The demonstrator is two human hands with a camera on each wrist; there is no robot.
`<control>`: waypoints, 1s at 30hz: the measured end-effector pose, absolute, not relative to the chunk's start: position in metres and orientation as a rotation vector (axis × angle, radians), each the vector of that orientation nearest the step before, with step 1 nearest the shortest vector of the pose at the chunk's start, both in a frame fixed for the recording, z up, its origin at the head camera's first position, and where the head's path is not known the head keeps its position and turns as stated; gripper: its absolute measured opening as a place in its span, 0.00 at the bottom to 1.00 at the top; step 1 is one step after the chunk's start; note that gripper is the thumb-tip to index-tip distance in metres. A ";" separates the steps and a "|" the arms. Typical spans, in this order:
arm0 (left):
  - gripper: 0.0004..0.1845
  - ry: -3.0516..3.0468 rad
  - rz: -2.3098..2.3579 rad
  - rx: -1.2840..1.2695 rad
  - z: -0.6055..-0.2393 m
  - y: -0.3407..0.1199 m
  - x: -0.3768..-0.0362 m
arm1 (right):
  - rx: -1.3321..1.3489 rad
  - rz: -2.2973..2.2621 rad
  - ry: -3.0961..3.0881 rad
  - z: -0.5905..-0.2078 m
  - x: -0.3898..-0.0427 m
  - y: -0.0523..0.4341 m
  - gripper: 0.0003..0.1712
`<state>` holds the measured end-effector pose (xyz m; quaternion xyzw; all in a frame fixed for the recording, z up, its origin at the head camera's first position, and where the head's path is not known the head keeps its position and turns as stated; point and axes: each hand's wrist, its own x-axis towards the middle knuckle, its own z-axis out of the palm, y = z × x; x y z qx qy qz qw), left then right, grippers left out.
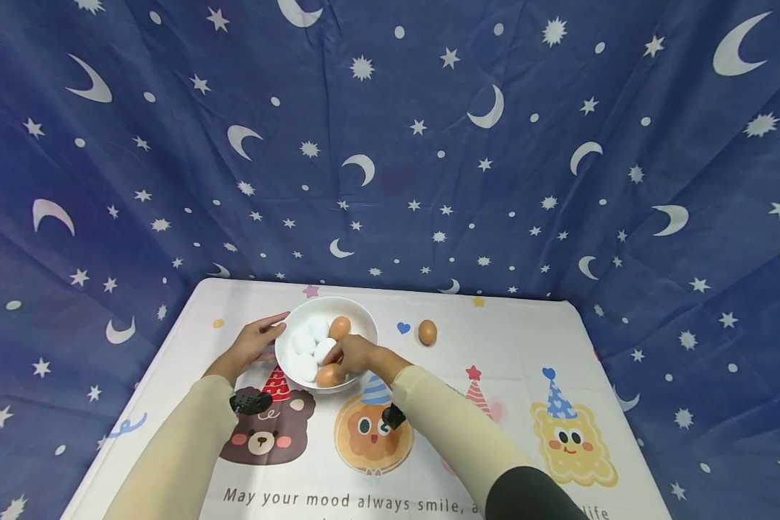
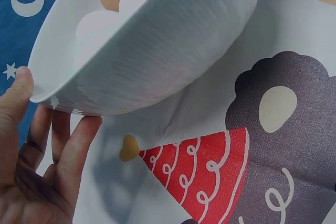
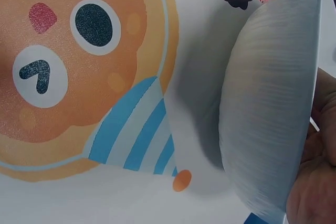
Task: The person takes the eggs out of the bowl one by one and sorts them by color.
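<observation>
Eggs in white bowl, one brown egg outside it.

Head view: left hand (image 1: 250,345), fingers straight, touches the rim of the white bowl (image 1: 357,314); right hand (image 1: 353,355) reaches in, fingers curled on a brown egg (image 1: 328,375). Count: about four white eggs (image 1: 304,341), two brown inside, one loose brown egg (image 1: 427,332) on the tablecloth (image 1: 526,347); judged nearly sorted. Left wrist view: thumb on rim, fingers spread beneath. Right wrist view: grip hidden, cannot tell.
</observation>
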<state>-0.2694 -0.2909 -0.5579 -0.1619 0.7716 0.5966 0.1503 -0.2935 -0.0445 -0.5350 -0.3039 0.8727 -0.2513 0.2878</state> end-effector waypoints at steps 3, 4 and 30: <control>0.30 2.213 1.722 -0.457 -0.557 -0.290 -0.269 | -0.816 -0.668 2.341 -0.535 -0.293 -0.045 0.22; 0.30 2.216 1.724 -0.455 -0.557 -0.290 -0.269 | -0.820 -0.666 2.343 -0.535 -0.293 -0.045 0.22; 0.30 2.226 1.704 -0.447 -0.555 -0.289 -0.268 | -0.834 -0.675 2.325 -0.536 -0.295 -0.042 0.20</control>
